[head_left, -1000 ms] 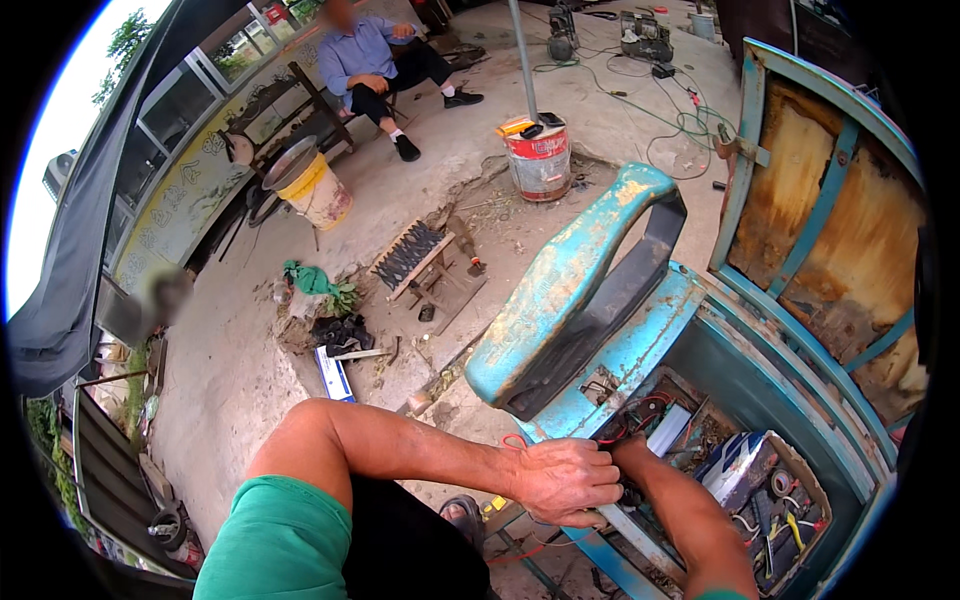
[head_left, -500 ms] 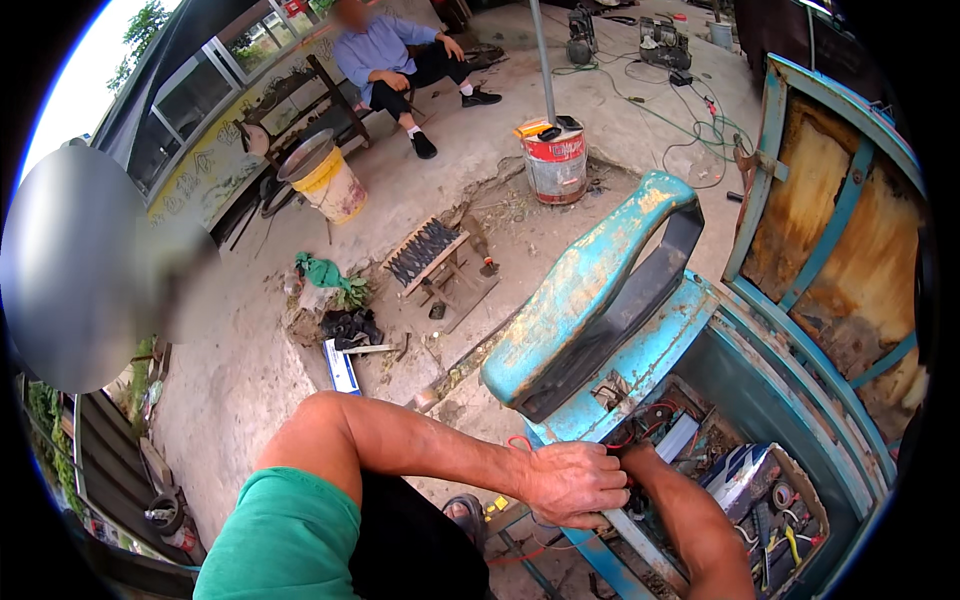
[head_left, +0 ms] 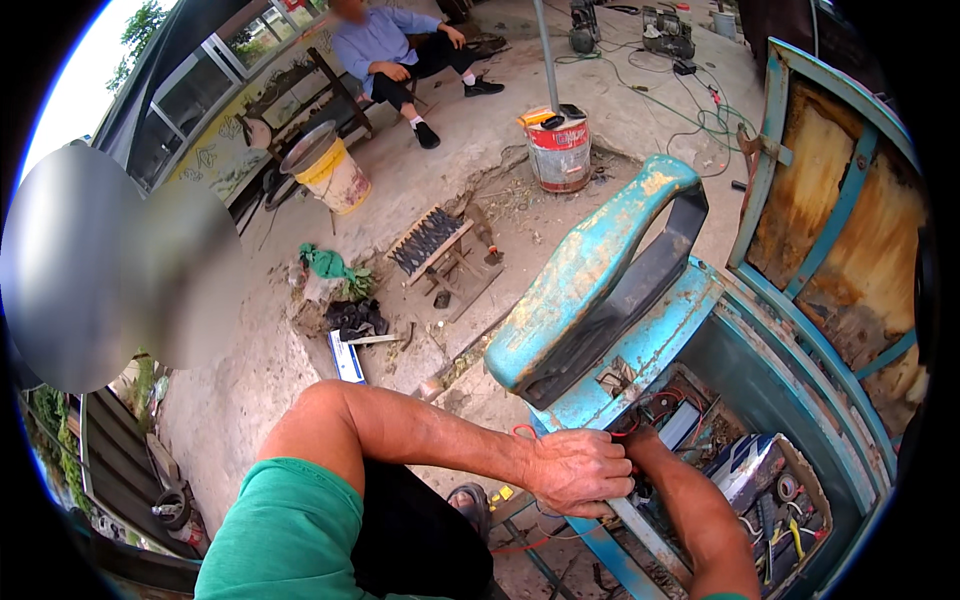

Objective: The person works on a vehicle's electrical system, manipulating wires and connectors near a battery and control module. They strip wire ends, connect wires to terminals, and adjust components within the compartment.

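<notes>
My left hand (head_left: 582, 473) is closed over the end of a worn metal rail (head_left: 645, 540) along the near edge of an open blue compartment. Its fingers curl down past the edge, and their tips are hidden. Just beside it, my right hand (head_left: 643, 446) reaches down into the compartment among red wires (head_left: 628, 431) and grey parts. Only its back and wrist show, so its fingers and anything in them are out of sight. Above both hands stands a blue seat (head_left: 590, 280) with chipped paint and a black underside.
A carton of tools and tape (head_left: 775, 500) sits in the compartment. The rusty hinged lid (head_left: 825, 190) stands raised at right. Beyond are a small slatted stool (head_left: 430, 245), a paint bucket (head_left: 558, 155), a yellow bucket (head_left: 335, 180) and a seated person (head_left: 390, 50).
The view has shifted slightly, so the surroundings sit a little differently. Both hands keep nearly the same place at the compartment edge.
</notes>
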